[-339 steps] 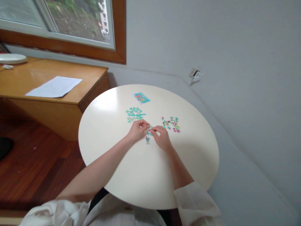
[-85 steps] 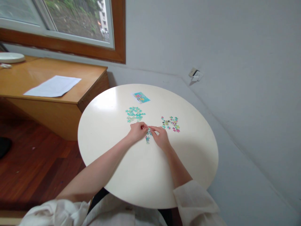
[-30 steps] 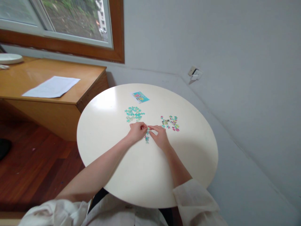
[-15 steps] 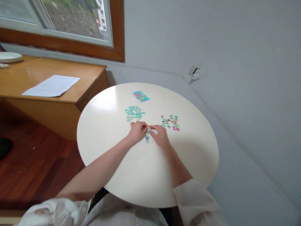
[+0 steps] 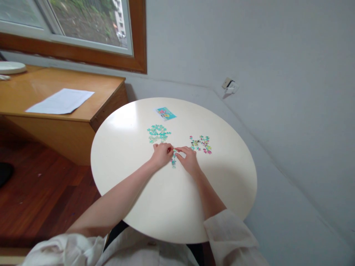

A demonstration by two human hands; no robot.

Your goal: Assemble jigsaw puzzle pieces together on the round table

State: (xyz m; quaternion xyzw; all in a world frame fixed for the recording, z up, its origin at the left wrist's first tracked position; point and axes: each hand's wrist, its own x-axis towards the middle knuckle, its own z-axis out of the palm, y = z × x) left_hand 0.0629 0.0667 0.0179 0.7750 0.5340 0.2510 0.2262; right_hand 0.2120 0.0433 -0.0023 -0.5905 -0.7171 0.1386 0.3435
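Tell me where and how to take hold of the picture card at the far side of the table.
Probably best to pinch the picture card by its right-hand corner, coming from the right. It looks thin and lies flat on the table, so an edge likely needs lifting first; the teal puzzle pieces lie on its near side.

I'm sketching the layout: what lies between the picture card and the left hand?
Teal puzzle pieces lie between the picture card and the left hand, as the head view shows.

Single head-worn view, aimed forward and down, whole round tabletop within frame
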